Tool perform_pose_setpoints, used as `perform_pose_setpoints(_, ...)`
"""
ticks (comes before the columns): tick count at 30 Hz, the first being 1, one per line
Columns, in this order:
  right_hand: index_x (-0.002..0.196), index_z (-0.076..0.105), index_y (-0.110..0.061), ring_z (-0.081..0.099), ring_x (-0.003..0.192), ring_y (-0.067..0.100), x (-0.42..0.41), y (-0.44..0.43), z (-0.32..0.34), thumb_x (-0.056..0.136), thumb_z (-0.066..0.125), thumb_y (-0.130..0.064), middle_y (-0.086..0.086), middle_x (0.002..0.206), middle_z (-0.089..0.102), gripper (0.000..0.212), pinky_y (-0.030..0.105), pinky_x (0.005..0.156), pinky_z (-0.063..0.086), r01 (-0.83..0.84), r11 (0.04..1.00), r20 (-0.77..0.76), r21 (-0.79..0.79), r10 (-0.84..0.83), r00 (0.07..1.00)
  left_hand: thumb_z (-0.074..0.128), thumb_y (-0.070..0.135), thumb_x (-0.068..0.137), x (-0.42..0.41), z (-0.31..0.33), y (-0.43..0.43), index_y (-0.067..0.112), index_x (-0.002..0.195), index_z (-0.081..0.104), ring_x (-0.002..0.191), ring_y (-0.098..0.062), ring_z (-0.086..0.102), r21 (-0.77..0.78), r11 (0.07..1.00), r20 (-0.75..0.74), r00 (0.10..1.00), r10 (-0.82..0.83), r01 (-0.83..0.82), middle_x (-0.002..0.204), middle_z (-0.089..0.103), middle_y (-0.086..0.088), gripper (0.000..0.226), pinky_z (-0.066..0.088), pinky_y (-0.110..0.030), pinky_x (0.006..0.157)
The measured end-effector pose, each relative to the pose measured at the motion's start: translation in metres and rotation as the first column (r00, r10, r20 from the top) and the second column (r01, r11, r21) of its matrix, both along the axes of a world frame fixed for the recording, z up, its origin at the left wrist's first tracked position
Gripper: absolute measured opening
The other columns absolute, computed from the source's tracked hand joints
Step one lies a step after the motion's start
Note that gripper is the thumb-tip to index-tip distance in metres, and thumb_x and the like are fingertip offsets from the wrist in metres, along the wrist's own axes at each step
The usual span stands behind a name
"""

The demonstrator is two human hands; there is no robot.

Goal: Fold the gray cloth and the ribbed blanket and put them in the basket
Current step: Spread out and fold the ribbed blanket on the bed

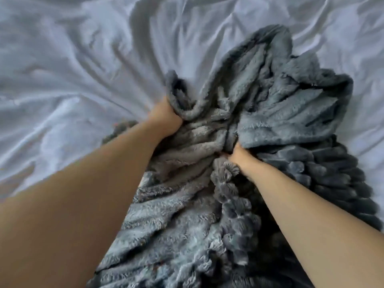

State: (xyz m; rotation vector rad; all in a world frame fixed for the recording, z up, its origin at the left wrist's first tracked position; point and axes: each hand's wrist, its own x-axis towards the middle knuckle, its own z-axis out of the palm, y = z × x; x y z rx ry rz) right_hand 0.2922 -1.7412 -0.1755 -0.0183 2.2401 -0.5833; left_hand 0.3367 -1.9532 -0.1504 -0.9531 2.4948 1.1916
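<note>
The left hand (166,115) grips a bunched edge of the ribbed blanket (286,113), fingers buried in the pile. The right hand (242,157) clutches a fold near the blanket's middle. This looks like the opening of the blanket's fold, gathering it before any clean crease exists. The next move likely calls for finding two corners and spreading it flat. The blanket is plush, dark gray and heavily rumpled. It lies heaped on the bed's wrinkled white sheet (72,69). No basket shows.
</note>
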Motion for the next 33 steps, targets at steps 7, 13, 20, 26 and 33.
perform_pose_setpoints(7,0.151,0.012,-0.006,0.034,0.136,0.033,-0.011,0.000,0.005,0.092,0.062,-0.024,0.017,0.153,0.029,0.080,0.036,0.111,0.028,0.009,0.999,0.001,0.045,-0.009,1.000,0.047,0.011,0.096,0.044,0.021,0.053,0.013,0.089,0.060,0.089,-0.028,0.054,0.081,0.983,0.045,0.986,0.160,-0.164,0.091,0.061,-0.009,0.015,0.044,-0.033,0.072)
perform_pose_setpoints(13,0.102,0.056,-0.029,0.061,0.102,0.024,0.091,0.062,0.089,0.085,0.065,-0.019,-0.003,0.102,0.065,0.022,0.030,0.082,0.046,0.105,0.988,-0.113,-0.110,-0.118,0.987,0.077,0.028,0.069,0.105,0.107,0.062,0.017,0.079,0.067,0.069,-0.020,0.063,0.757,0.563,-0.010,0.855,0.519,-0.333,0.069,0.067,0.000,0.018,0.048,-0.028,0.061)
perform_pose_setpoints(20,0.086,0.061,-0.045,0.056,0.081,-0.004,0.219,0.158,0.216,0.073,0.079,-0.035,-0.024,0.089,0.062,0.024,0.026,0.074,0.042,0.784,0.452,0.186,-0.426,-0.804,0.564,0.060,0.035,0.088,0.194,0.212,0.136,0.013,0.081,0.075,0.048,-0.017,0.063,0.865,0.425,0.022,0.864,0.502,-0.269,0.059,0.066,0.001,0.028,0.046,-0.025,0.049)
perform_pose_setpoints(26,0.109,0.066,-0.016,0.067,0.081,0.019,0.202,0.192,0.325,0.076,0.067,-0.011,0.001,0.096,0.067,0.033,0.032,0.067,0.055,0.800,0.134,0.239,-0.585,-0.914,0.328,0.062,0.058,0.080,0.231,0.306,0.195,0.026,0.088,0.067,0.060,-0.014,0.069,0.767,0.605,-0.031,0.929,0.370,-0.215,0.066,0.071,0.004,0.034,0.057,-0.030,0.059)
perform_pose_setpoints(33,0.096,0.068,-0.028,0.061,0.106,0.014,0.284,0.196,0.465,0.073,0.064,-0.037,-0.005,0.113,0.059,0.025,0.027,0.089,0.050,-0.185,0.524,-0.366,-0.831,-0.265,0.892,0.060,0.048,0.066,0.256,0.417,0.266,0.021,0.103,0.072,0.089,-0.017,0.070,0.770,0.638,-0.305,0.885,0.352,0.012,0.097,0.074,-0.002,0.048,0.057,-0.033,0.073)
